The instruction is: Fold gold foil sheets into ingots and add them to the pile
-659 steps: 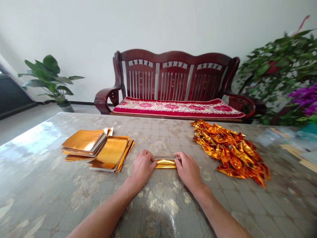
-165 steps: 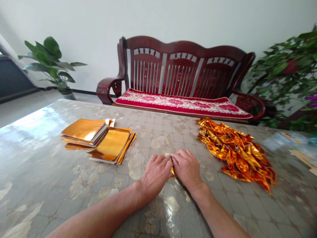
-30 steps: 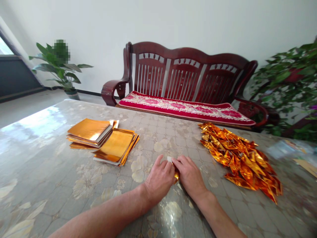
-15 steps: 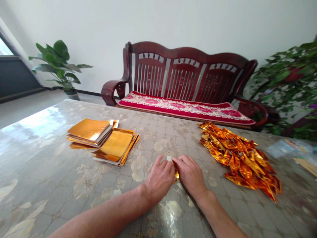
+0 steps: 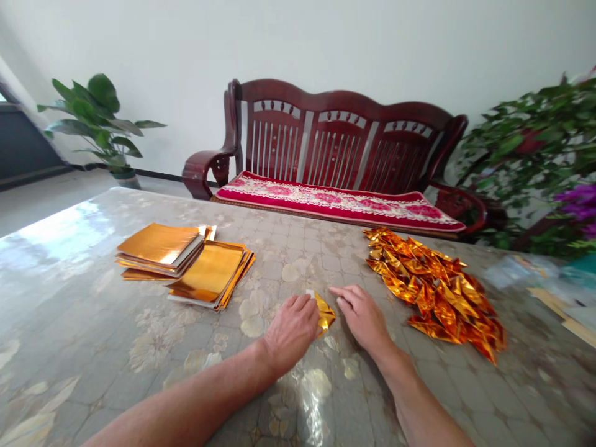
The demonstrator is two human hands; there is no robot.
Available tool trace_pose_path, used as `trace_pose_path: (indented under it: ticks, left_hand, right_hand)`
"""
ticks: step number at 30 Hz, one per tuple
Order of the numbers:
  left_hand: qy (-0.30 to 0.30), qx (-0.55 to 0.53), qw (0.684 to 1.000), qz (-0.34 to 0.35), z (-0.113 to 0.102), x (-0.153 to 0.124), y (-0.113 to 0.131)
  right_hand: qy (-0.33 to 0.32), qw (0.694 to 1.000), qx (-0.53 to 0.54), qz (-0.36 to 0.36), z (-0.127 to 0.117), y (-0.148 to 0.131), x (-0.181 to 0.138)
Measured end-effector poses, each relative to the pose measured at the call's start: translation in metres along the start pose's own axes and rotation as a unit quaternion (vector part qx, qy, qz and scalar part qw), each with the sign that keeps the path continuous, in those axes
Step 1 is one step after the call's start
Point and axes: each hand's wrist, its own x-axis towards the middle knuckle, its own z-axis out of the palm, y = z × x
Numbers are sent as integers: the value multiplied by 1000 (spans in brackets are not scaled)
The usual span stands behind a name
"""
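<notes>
Partly covered by my left hand [image 5: 292,326], a sheet of gold foil paper [image 5: 325,315] lies on the table with one corner folded to a point on the right. A small pale strip of it shows beyond my fingertips. The left fingers are bent and press on the sheet; what is under them is hidden. Just right of the paper, my right hand [image 5: 363,313] rests apart from it, index finger stretched out and nothing held. Two stacks of gold foil sheets [image 5: 212,270] lie to the left. Folded gold foil pieces [image 5: 433,288] form a pile on the right.
A glossy patterned cover lies over the table [image 5: 116,397]. Clear plastic bags [image 5: 521,271] and a tan card strip [image 5: 563,320] lie at the right. Behind stand a dark red wooden bench [image 5: 339,139] and leafy plants [image 5: 100,124].
My right hand has let go of the foil paper and moved slightly right. More of the paper's folded gold side now shows. My left hand stays on it. The view has turned slightly right.
</notes>
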Motion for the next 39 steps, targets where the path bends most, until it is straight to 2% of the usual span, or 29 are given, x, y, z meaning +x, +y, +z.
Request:
trace_pose_path:
  ticks: [3, 9, 19, 27, 36, 39]
  left_hand:
    - [-3, -6, 1000, -7, -2, 0, 1]
    - [5, -3, 1000, -11, -3, 0, 0]
    - [5, 5, 1000, -7, -3, 0, -1]
    - [13, 8, 1000, -5, -1, -1, -1]
    - [5, 2, 1000, -15, -6, 0, -2]
    - [21, -2, 999, -24, -4, -2, -7]
  right_hand:
    - [1, 999, -30, 18, -3, 2, -3]
    - [21, 996, -88, 10, 0, -8, -7]
    - [8, 997, -69, 42, 2, -6, -8]
    - [33, 994, -92, 45, 5, -10, -9]
    - [25, 994, -42, 97, 7, -4, -6]
    - [44, 998, 26, 42, 3, -2, -4]
